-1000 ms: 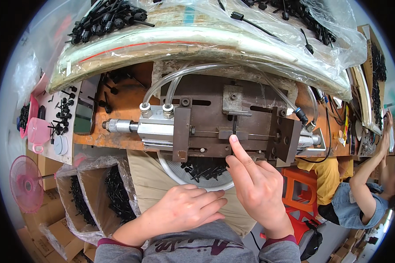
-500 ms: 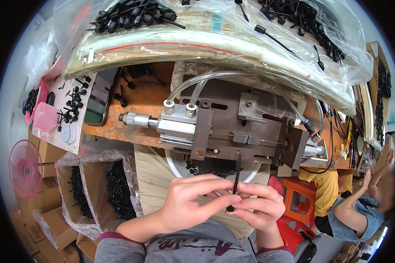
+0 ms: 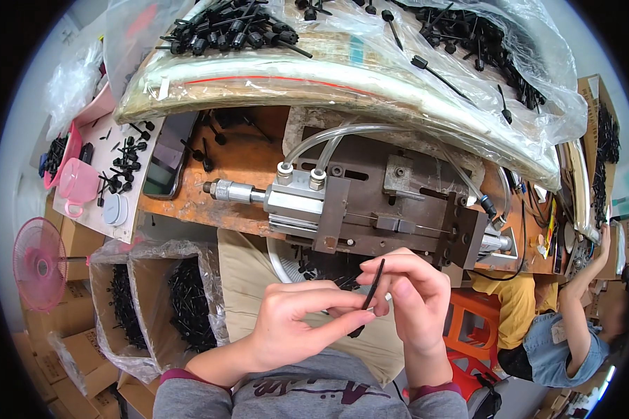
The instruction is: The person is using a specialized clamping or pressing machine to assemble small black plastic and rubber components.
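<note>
My left hand (image 3: 304, 321) pinches a thin black plastic rod (image 3: 374, 283) between thumb and fingers. The rod tilts upward to the right, and a thicker dark end shows just below the fingertips. Close on its right, my right hand (image 3: 423, 300) has its fingers bent and its thumb lifted apart from the forefinger. Its fingertips are near the rod; whether they touch it is hard to tell. Beyond both hands lies a metal clamping fixture (image 3: 370, 241) with a silver pneumatic cylinder (image 3: 295, 209) and clear hoses (image 3: 342, 130).
Black rod parts (image 3: 234, 31) are heaped on a plastic-covered shelf (image 3: 272, 87). A phone (image 3: 169, 157) and a pink cup (image 3: 78, 179) sit at left. Lined cartons (image 3: 136, 307) and a pink fan (image 3: 40, 264) stand lower left. A co-worker (image 3: 566, 342) sits at right, near an orange stool (image 3: 472, 318).
My right hand has released the rod's lower part, moved up and spread its thumb from the fingers. The rod stays in my left hand, tilted more to the right. The co-worker's arm has reached farther forward.
</note>
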`<state>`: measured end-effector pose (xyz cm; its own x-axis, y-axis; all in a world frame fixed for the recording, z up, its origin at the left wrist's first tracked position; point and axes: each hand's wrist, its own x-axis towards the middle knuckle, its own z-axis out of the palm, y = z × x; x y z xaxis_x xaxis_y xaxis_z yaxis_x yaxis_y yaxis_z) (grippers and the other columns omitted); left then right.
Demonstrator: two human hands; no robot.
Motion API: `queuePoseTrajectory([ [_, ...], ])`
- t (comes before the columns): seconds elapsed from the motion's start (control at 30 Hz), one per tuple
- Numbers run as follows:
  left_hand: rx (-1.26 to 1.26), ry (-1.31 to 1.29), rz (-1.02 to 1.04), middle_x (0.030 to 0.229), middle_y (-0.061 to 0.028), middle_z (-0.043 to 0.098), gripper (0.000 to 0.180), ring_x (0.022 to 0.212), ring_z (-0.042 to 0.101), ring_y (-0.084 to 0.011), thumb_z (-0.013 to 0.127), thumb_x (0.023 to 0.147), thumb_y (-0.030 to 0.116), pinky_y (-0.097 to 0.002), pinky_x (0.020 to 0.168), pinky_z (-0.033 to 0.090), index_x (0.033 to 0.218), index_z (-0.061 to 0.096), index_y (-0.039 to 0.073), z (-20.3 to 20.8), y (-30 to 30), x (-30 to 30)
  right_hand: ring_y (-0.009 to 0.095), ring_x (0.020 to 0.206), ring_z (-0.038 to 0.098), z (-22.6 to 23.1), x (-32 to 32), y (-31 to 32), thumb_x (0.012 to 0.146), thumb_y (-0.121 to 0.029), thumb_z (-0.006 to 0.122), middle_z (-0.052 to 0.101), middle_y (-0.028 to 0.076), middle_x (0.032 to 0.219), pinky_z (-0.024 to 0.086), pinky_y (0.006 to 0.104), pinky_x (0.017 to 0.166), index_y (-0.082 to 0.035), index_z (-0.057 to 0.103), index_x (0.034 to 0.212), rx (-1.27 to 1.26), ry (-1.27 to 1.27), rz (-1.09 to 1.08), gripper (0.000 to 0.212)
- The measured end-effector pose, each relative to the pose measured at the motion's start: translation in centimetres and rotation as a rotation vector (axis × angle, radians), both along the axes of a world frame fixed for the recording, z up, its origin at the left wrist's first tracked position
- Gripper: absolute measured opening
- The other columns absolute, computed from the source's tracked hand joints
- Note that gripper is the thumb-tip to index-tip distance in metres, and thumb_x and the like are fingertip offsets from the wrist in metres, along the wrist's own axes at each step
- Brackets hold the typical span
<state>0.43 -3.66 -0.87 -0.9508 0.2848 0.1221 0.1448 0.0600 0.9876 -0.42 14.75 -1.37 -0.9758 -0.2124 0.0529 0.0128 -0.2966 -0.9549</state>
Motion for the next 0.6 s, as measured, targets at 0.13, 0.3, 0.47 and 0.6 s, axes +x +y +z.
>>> queuePoseTrajectory([
  [0.13, -0.009, 0.023, 0.007, 0.074, -0.0074, 0.072, 0.015, 0.064, 0.068, -0.0139, 0.081, 0.077, 0.003, -0.0247, 0.058, 0.052, 0.091, 0.077, 0.001, 0.08, -0.29, 0.04, 0.008, 0.063, 0.057, 0.33, -0.73, -0.26, 0.095, -0.003, 0.061, 0.068, 0.013, 0.097, 0.048, 0.0209, 0.055, 0.004, 0.068, 0.112, -0.038, -0.062, 0.061, 0.019],
  [0.3, -0.004, 0.015, 0.025, 0.073, -0.0075, 0.072, 0.015, 0.065, 0.068, -0.0137, 0.081, 0.077, 0.003, -0.0248, 0.058, 0.052, 0.092, 0.077, 0.001, -0.01, -0.36, 0.04, 0.007, 0.060, 0.056, 0.52, -0.74, -0.91, 0.096, -0.001, 0.059, 0.070, 0.014, 0.096, 0.046, 0.0208, 0.053, 0.004, 0.068, 0.106, -0.049, -0.061, 0.012, 0.014],
  [0.47, -0.027, 0.003, 0.004, 0.082, -0.0097, 0.073, 0.023, 0.069, 0.069, -0.0143, 0.083, 0.074, 0.003, -0.0251, 0.062, 0.055, 0.096, 0.076, 0.000, -0.07, -0.74, 0.04, 0.007, 0.056, 0.054, 0.30, -0.71, -0.78, 0.097, -0.002, 0.059, 0.070, 0.013, 0.091, 0.044, 0.0204, 0.051, 0.005, 0.067, 0.102, -0.059, -0.083, -0.043, 0.011],
  [0.6, 0.066, -0.016, 0.018, 0.103, -0.0129, 0.070, 0.036, 0.082, 0.070, -0.0168, 0.086, 0.070, 0.003, -0.0258, 0.072, 0.059, 0.104, 0.074, 0.000, -0.02, -0.74, 0.41, 0.009, 0.054, 0.056, 0.17, -0.79, -0.81, 0.098, -0.006, 0.058, 0.070, 0.015, 0.088, 0.044, 0.0213, 0.051, 0.005, 0.064, 0.103, -0.087, -0.085, -0.155, 0.013],
])
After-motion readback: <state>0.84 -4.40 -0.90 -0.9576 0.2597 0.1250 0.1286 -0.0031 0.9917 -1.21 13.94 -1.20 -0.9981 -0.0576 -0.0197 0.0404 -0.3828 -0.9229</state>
